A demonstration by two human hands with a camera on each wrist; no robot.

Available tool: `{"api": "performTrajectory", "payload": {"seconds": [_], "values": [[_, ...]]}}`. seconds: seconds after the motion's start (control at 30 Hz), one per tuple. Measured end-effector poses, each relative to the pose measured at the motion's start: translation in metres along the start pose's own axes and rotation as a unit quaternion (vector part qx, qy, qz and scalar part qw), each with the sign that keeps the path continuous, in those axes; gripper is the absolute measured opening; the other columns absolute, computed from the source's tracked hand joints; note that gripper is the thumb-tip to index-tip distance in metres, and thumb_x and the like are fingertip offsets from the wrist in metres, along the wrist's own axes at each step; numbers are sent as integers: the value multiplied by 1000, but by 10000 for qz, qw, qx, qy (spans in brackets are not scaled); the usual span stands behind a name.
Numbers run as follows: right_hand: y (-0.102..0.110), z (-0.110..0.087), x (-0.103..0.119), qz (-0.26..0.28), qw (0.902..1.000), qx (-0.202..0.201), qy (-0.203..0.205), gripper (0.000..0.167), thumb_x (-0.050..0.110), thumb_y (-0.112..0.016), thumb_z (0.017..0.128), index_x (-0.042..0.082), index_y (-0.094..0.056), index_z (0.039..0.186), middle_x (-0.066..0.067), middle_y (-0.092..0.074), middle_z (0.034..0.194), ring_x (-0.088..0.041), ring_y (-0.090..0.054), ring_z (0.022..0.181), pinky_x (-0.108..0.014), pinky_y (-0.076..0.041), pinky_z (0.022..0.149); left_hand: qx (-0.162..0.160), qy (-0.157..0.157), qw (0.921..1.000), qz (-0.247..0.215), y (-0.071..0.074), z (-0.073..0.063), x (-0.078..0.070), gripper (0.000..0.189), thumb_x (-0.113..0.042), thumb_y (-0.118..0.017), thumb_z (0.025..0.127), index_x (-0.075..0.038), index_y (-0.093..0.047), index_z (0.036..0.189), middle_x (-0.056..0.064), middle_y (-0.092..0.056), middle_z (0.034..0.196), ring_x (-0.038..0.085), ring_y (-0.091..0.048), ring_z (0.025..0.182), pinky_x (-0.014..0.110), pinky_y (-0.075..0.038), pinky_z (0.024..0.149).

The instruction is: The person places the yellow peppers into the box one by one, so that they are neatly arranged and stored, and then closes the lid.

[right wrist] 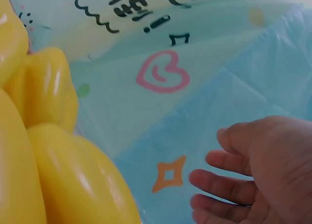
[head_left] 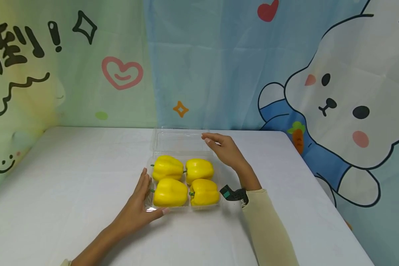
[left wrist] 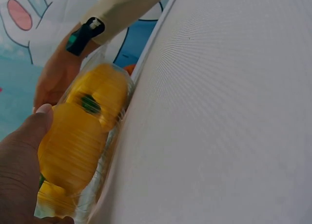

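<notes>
A clear plastic clamshell box (head_left: 203, 207) lies on the table with its lid (head_left: 179, 142) folded back, away from me. Several yellow bell peppers (head_left: 170, 192) fill its base in two rows, green stems pointing left. My left hand (head_left: 140, 207) holds the box's near left corner, fingers along the left wall and thumb at the front edge. In the left wrist view, the thumb (left wrist: 30, 131) shows close beside a pepper (left wrist: 70, 146). Near the lid's right edge, my right hand (head_left: 224, 149) has loosely bent fingers; nothing shows in it in the right wrist view.
A white-covered table (head_left: 70, 184) carries the box. Behind it hangs a printed cloth backdrop (head_left: 203, 74) with a cartoon rabbit at the right. A dark device (head_left: 234, 194) is strapped to the right wrist, near the box's right side.
</notes>
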State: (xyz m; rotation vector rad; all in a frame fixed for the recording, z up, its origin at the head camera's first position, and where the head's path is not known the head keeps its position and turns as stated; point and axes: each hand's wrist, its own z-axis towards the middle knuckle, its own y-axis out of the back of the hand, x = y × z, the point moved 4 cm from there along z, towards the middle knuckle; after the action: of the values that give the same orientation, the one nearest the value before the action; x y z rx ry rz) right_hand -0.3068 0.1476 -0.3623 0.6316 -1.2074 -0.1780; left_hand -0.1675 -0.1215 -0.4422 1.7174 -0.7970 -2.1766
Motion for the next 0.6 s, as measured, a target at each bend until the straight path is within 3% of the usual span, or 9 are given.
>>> {"api": "performTrajectory", "payload": {"seconds": [0.17,0.3,0.5,0.6], "values": [[6,1,-18,127,9981,-528,-289,40,29,-50,103,10,-55,139,-6,-57,135,-21,-46,130,-42,-38,106,3,49,10000,-12,0,-1,1,121,-53,-79,75,-4,-4,156,-4,13,161,29,-10,145,50,-22,112],[6,2,-33,532,9941,-721,-610,45,31,-51,103,9,-51,142,-5,-51,142,-21,-43,132,-40,-36,107,9,79,10000,-16,1,-2,2,121,-53,-80,75,-4,-4,156,-5,13,161,29,-9,145,51,-21,112],[-1,2,-53,1128,9830,-635,-1300,53,30,-52,102,10,-39,149,-8,-40,150,-24,-42,133,-38,-36,107,16,54,10000,-43,0,-1,2,122,-53,-80,75,-5,-3,156,-4,13,161,29,-10,145,48,-23,111],[-9,3,-62,1494,9724,-415,-1744,57,30,-51,103,10,-32,152,-10,-36,152,-25,-42,133,-37,-36,107,22,12,10000,-41,0,-1,3,121,-54,-79,75,-6,-2,156,-3,13,161,29,-11,145,47,-26,110]]}}
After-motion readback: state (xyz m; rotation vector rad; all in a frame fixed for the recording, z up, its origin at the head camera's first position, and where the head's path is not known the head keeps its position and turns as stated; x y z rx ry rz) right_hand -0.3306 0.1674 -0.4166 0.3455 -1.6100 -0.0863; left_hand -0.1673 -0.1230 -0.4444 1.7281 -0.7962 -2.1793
